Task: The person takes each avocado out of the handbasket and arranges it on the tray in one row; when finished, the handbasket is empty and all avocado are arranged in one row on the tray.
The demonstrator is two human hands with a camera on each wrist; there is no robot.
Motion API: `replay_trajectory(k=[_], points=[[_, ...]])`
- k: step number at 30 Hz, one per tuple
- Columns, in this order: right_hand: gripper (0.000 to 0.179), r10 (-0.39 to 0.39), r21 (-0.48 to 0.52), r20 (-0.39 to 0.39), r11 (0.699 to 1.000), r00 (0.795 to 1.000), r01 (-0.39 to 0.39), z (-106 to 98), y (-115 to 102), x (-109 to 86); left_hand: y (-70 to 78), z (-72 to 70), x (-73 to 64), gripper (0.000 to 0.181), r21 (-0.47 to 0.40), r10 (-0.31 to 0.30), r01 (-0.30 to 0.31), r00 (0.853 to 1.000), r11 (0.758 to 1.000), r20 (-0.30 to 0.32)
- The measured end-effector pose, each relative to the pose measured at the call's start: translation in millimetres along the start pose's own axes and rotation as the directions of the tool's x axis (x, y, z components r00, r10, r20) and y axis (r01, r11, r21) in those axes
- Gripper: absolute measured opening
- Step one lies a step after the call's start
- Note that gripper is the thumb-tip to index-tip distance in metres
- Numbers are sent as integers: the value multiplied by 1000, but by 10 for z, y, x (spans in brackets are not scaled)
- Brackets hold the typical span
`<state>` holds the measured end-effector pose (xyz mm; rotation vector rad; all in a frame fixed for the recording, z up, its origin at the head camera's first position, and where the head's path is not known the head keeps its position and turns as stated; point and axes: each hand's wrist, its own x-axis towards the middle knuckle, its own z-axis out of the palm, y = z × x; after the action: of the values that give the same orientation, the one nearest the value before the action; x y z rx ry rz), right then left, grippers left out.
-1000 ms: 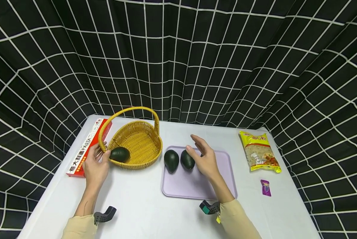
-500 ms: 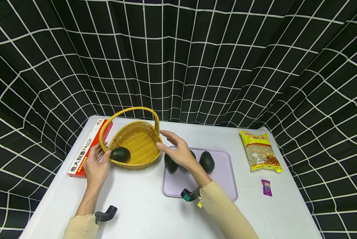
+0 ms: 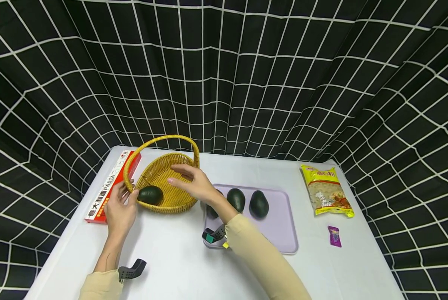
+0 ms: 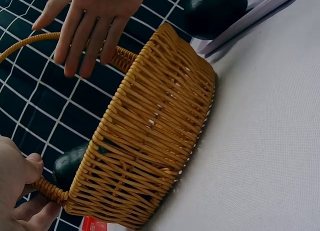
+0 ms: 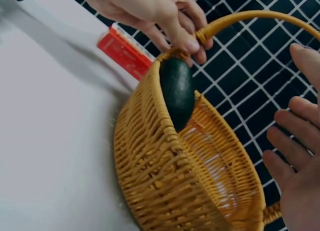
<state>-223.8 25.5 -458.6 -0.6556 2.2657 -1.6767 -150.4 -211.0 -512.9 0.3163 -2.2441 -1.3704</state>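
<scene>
My left hand (image 3: 120, 211) pinches the base of the handle of a yellow wicker basket (image 3: 177, 208), thumb and fingers around it in both wrist views. One dark green avocado (image 3: 150, 194) lies inside, against the basket's left rim, beside that hand. Over the basket's right half hovers my right hand (image 3: 197, 184), fingers extended and holding nothing; the right wrist view shows its bare palm. On the lilac tray (image 3: 282, 233) sit an avocado (image 3: 236, 200) in the middle, another avocado (image 3: 259, 204) to its right, and a third avocado (image 3: 211, 212) partly hidden under my right wrist.
Left of the basket, a red and white pasta box (image 3: 109, 187) lies flat. A yellow food bag (image 3: 327, 189) and a small purple packet (image 3: 334, 236) lie right of the tray. Behind the white table (image 3: 171, 266) hangs a black grid-patterned curtain (image 3: 224, 83).
My right hand has moved left from above the tray to over the basket, uncovering the right-hand avocado. My left hand and the basket stay where they were.
</scene>
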Motion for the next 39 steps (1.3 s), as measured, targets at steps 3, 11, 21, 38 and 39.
replay_trajectory(k=[3, 11, 21, 38, 39], points=[[53, 19, 17, 13, 1000, 1000, -19, 68, 14, 66, -3, -4, 5, 43, 3, 1, -1, 1000, 1000, 6], [55, 57, -19, 30, 998, 998, -57, 186, 69, 217, -22, -3, 11, 42, 8, 9, -9, 1000, 1000, -2], [65, 115, -47, 66, 993, 991, -112, 290, 106, 332, -38, 1, 12, 42, -10, 12, -12, 1000, 1000, -4], [73, 164, -75, 118, 985, 979, -156, 555, 263, 429, -67, 10, 35, 43, -64, 30, -30, 1000, 998, -2], [74, 167, -79, 120, 984, 979, -159, 559, 267, 431, -67, 8, 34, 43, -60, 29, -30, 1000, 998, -2]])
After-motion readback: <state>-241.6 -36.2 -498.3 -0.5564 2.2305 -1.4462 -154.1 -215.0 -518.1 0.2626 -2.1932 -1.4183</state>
